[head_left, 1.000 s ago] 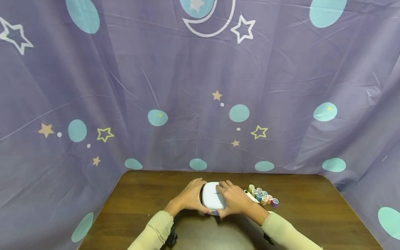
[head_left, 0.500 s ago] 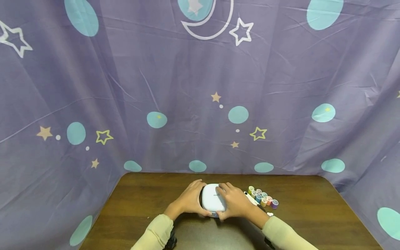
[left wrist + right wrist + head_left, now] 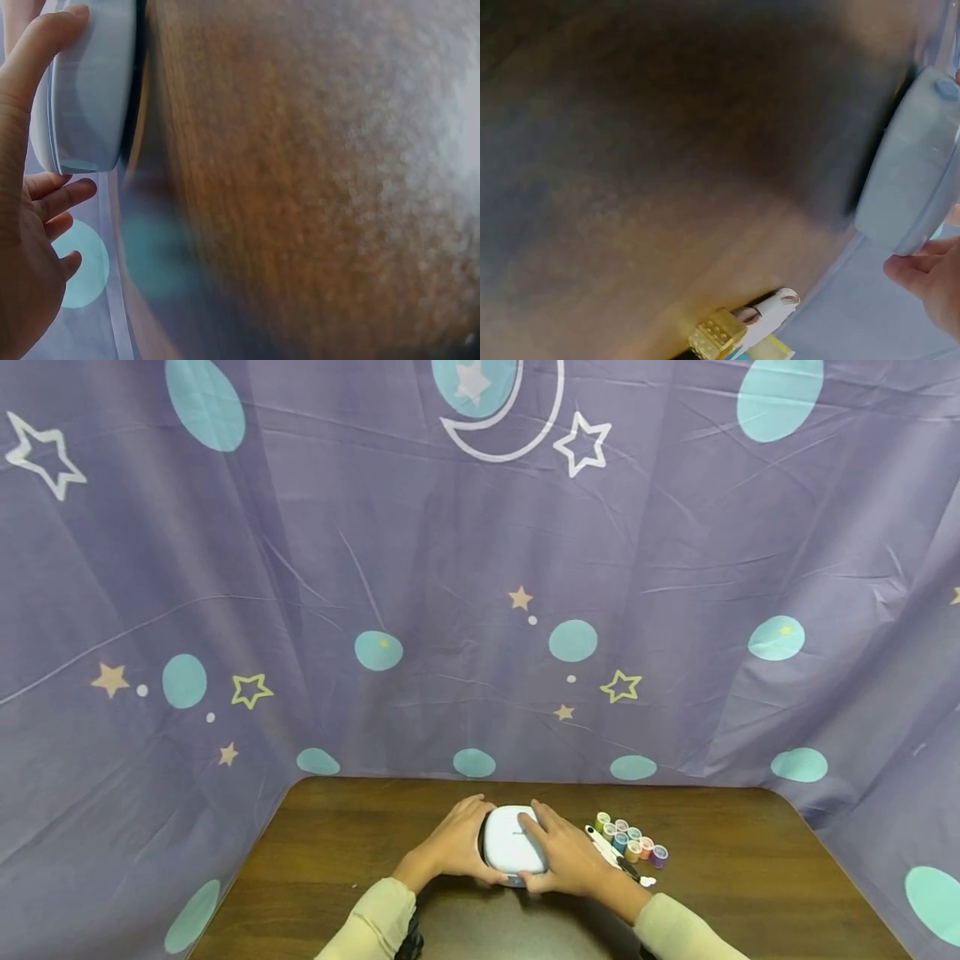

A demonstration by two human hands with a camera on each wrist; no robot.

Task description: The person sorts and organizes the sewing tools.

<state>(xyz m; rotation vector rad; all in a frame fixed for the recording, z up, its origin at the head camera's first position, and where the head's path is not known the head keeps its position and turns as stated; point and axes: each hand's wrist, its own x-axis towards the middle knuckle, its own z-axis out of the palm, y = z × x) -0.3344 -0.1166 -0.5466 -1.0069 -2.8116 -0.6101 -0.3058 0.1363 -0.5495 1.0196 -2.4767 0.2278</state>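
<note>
A white rounded-square case with a pale blue lower side sits on the table between both hands. My left hand grips its left side, thumb at the near edge and fingers round the far left corner. From the right, my right hand holds it with the thumb at the near edge and one finger bent over the top. In the left wrist view, the thumb presses the side wall of the case near a seam line. The right wrist view shows fingertips at a lower corner of the case.
Right of the right hand stand several small coloured spools in a cluster. Beside them lies a slim white tool with a dark end, and a small white piece. A patterned purple cloth hangs behind the brown table.
The right hand has shifted slightly, uncovering more of the white tool and the small white piece. Both hands stay on the case. The head view has tilted up a little.
</note>
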